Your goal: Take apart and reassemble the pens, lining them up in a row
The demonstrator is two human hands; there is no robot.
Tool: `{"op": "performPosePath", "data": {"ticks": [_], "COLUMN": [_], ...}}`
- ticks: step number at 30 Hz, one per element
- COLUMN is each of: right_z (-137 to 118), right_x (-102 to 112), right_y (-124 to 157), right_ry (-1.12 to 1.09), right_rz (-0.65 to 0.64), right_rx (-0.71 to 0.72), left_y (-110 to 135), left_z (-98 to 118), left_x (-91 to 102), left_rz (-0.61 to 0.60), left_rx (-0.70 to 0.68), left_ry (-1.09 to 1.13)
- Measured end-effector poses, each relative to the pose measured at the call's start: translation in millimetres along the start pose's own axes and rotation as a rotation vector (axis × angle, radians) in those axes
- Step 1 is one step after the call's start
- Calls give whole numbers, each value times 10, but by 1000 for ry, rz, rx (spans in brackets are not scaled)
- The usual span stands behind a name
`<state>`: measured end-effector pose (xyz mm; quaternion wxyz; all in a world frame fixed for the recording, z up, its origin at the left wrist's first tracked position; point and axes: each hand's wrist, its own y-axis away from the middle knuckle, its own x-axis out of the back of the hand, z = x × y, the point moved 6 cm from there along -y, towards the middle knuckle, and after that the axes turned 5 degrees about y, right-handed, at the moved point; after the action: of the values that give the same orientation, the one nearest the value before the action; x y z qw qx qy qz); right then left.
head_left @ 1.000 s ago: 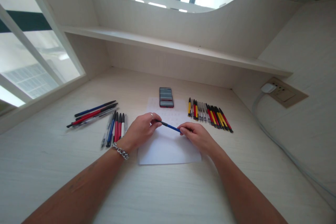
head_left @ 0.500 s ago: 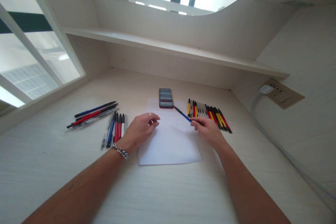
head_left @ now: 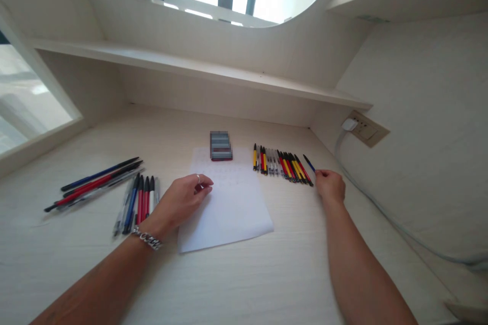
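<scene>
My right hand [head_left: 331,186] is closed round a blue pen [head_left: 309,163] with a dark tip, at the right end of a row of pens [head_left: 284,165]. Yellow, red and clear pens lie side by side in that row. My left hand [head_left: 190,193], with a ring and a chain bracelet, rests at the left edge of a white sheet of paper [head_left: 229,218]. Its fingers are loosely curved, thumb apart, with nothing between them. Close by on its left are upright-lying pens [head_left: 141,198], partly hidden by the wrist, and a slanted bunch of pens [head_left: 101,180].
A dark phone-like object [head_left: 221,146], its face blurred out, lies at the sheet's top edge. Behind the desk runs a low shelf [head_left: 213,73]. On the right wall, a socket [head_left: 368,129] holds a white plug [head_left: 349,124] whose cable [head_left: 375,200] trails along the desk's edge.
My right hand has carried the blue pen rightward from over the paper to beyond the row's right end. The view has turned right; my left hand keeps its place by the paper.
</scene>
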<state>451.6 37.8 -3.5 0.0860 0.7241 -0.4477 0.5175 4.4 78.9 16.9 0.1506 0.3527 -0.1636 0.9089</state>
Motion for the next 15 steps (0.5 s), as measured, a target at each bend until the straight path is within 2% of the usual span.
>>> {"op": "performPosePath", "data": {"ticks": [5,11,15], "right_z": [-25,-67,-98], "right_x": [-80,-144,-157], "right_y": [21,25,40], "right_ry": [32,83,100], "right_rz": [-29,-156,-182], "right_rx": [21,30,13], "left_y": [-2,4,9], "left_z": [-1,29,32], "left_x": [-6,14,6], "left_rz": [-4,-3,-1], "left_rx": [9,-1,-5], "left_ry": [-9,-10,-4]}}
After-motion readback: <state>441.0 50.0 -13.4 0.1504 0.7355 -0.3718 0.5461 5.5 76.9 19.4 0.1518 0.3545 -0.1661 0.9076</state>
